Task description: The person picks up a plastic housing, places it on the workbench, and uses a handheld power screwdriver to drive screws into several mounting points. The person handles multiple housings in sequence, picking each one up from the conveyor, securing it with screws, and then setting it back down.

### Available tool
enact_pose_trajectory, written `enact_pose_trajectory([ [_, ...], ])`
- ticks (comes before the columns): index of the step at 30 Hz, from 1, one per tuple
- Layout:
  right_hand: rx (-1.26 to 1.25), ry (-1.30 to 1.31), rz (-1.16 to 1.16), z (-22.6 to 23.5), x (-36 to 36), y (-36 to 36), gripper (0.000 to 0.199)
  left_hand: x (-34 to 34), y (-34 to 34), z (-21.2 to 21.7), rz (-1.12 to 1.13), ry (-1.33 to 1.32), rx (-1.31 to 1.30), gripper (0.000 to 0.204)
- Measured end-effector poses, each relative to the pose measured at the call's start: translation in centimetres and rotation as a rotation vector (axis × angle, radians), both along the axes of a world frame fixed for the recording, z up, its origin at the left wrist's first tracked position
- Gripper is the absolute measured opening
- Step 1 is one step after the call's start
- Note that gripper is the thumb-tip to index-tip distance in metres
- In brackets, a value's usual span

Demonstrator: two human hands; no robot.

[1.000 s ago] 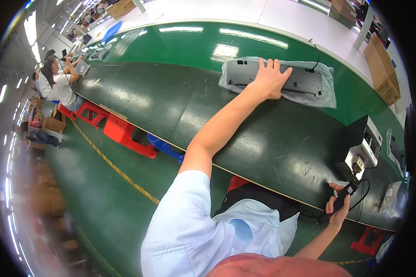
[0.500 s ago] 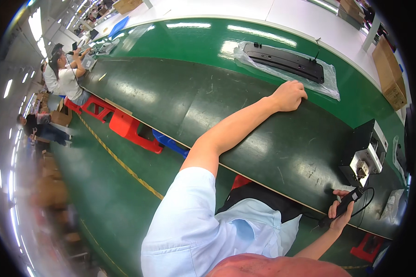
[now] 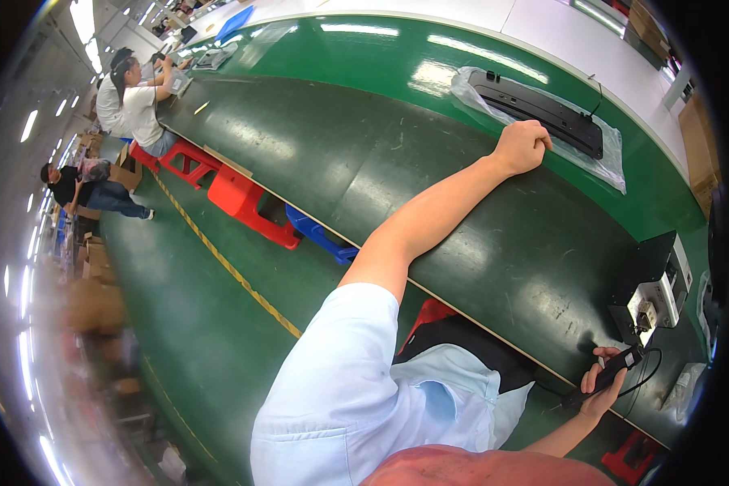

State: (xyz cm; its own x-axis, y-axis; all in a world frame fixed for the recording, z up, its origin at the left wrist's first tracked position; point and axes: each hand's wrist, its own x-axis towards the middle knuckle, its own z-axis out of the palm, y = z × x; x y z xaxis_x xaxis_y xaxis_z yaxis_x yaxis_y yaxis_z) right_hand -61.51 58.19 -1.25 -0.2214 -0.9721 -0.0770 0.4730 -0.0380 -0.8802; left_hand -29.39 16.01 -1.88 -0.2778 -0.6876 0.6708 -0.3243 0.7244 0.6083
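Note:
My left arm reaches far across the dark mat (image 3: 454, 219). At its end my left hand (image 3: 523, 147) is closed, its fingers curled in; anything inside them is hidden. The hand is at the near edge of a long black panel (image 3: 539, 113), which lies on a clear plastic bag (image 3: 611, 170) on the green table. Low on the right, my right hand (image 3: 606, 395) is wrapped round a black electric screwdriver (image 3: 626, 359), with its tip pointing down to the left and a cable looping from its upper end.
A black and silver machine box (image 3: 652, 287) stands beyond my right hand. Near it lies a clear plastic bag (image 3: 684, 390). Red stools (image 3: 251, 206) and a blue stool (image 3: 320, 233) line the near table edge. Co-workers (image 3: 142, 101) sit at the far left; another person (image 3: 97, 190) is behind them.
The whole view has shifted, with the scene sliding rightward. My left hand has moved a little farther back, closer to the black panel. My right hand keeps its hold on the screwdriver.

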Motion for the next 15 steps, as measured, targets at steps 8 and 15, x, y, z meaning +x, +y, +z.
enact_pose_trajectory([
  [8,-0.009,0.006,-0.007,0.27,0.21,-0.01,0.059,-0.09,-0.41,-0.15,0.048,0.044,-0.020,0.018],
  [15,-0.015,-0.011,-0.022,0.28,0.39,-0.03,0.057,0.03,-0.57,-0.28,0.052,0.097,0.075,0.019],
])
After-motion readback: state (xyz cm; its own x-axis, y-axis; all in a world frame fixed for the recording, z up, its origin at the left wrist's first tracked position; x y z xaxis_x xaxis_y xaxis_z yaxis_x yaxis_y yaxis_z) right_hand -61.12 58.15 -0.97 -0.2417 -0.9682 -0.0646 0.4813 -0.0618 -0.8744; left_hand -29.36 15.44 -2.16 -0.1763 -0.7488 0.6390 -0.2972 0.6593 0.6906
